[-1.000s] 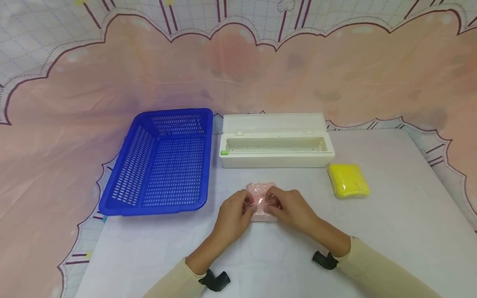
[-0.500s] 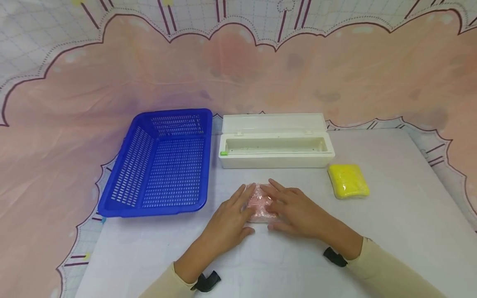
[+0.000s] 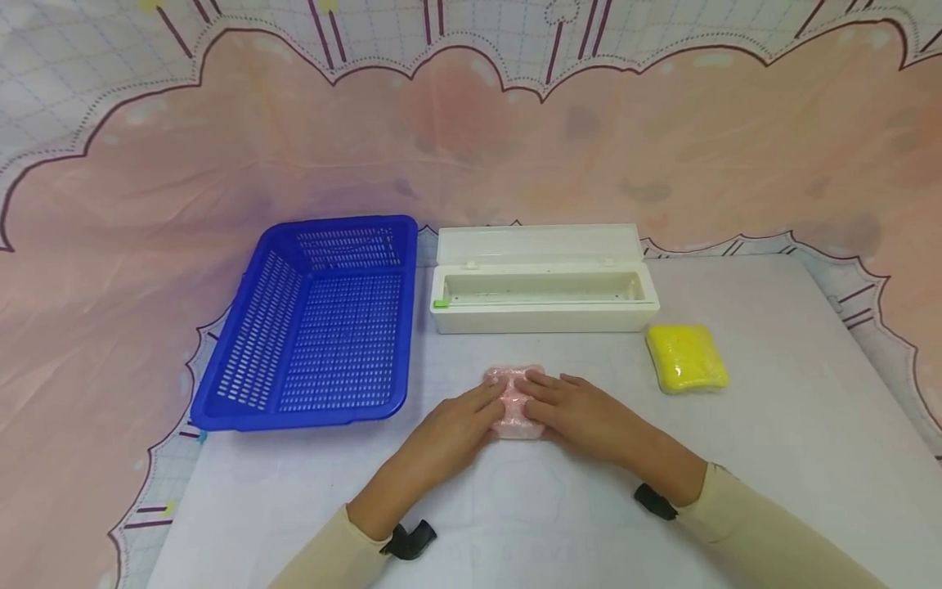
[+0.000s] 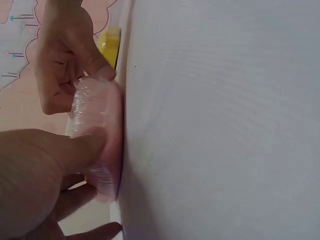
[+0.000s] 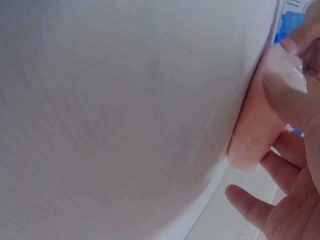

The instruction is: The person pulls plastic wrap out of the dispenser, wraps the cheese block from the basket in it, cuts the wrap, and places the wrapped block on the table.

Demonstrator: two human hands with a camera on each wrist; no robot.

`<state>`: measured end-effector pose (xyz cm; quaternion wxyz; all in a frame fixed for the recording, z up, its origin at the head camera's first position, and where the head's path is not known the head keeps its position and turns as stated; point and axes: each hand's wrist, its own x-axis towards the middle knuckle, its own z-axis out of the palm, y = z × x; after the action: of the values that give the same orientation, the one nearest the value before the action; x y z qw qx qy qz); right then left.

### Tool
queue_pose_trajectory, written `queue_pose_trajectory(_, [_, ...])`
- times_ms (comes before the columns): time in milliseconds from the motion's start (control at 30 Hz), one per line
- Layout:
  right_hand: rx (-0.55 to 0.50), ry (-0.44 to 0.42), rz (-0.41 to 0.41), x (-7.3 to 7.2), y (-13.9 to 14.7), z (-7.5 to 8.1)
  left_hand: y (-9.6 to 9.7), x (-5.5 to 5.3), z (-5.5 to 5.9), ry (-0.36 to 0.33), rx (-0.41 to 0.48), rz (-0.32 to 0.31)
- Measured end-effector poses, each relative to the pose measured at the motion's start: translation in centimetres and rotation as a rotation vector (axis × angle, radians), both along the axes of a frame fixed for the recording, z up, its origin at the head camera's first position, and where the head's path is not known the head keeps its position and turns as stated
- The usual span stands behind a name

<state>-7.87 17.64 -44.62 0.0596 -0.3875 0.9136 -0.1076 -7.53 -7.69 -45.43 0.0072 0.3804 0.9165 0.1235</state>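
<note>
A pink block-shaped packet wrapped in clear, wrinkled plastic lies on the white tabletop in the head view. My left hand holds its left side, fingers over the top; in the left wrist view the thumb lies on the packet's near face. From the other side my right hand holds it too, fingertips on the upper surface. The right wrist view has that thumb against the packet's side, with one finger spread away from it. The packet's underside is hidden.
Behind the packet stands a long white box with its lid raised. A blue perforated basket sits to the left. To the right lies a similar yellow wrapped packet. A patterned cloth hangs behind the table.
Both hands pinched at the top of the pink packet, then spread their fingers over it, and now hold it from both sides. The packet has stayed in about the same place.
</note>
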Motion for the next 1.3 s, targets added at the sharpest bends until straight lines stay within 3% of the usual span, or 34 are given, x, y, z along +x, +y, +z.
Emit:
queue_pose_trajectory(100, [-0.045,0.004,-0.002,0.0,-0.1,0.0,-0.2,0.0,0.0,-0.061,0.03,0.017])
queue_pose_trajectory(200, [-0.103,-0.008,-0.017,0.2,-0.1,0.1,-0.4,0.2,0.1,-0.205,0.117,0.042])
queue_pose_trajectory(333, [-0.202,-0.11,-0.09,0.8,0.2,0.4,-0.8,0.2,0.3,-0.422,0.305,0.063])
queue_pose_trajectory(467, [-0.325,-0.269,-0.191,1.1,0.3,0.7,-1.0,0.2,0.2,-0.598,0.45,0.08])
queue_pose_trajectory(567, [-0.399,-0.37,-0.269,1.2,0.3,0.6,-0.9,0.2,0.0,-0.689,0.51,0.105])
queue_pose_trajectory(667, [-0.474,-0.494,-0.384,1.2,0.1,0.5,-0.5,0.2,-0.5,-0.753,0.561,0.178])
queue_pose_trajectory(767, [-0.585,-0.704,-0.494,1.2,0.1,0.3,0.1,0.1,-0.9,-0.812,0.611,0.276])
queue_pose_trajectory(867, [-0.694,-0.925,-0.516,1.1,0.2,0.2,0.4,0.0,-1.0,-0.868,0.633,0.338])
queue_pose_trajectory(1000, [-0.763,-1.092,-0.483,1.2,0.4,0.0,0.6,0.0,-1.0,-1.013,0.705,0.36])
queue_pose_trajectory(1167, [-0.813,-1.151,-0.5,1.3,0.6,-0.5,0.8,0.0,-1.6,-1.232,0.839,0.353])
queue_pose_trajectory(1300, [-0.803,-1.133,-0.53,1.2,1.1,-0.6,1.3,-0.2,-1.6,-1.286,0.856,0.378])
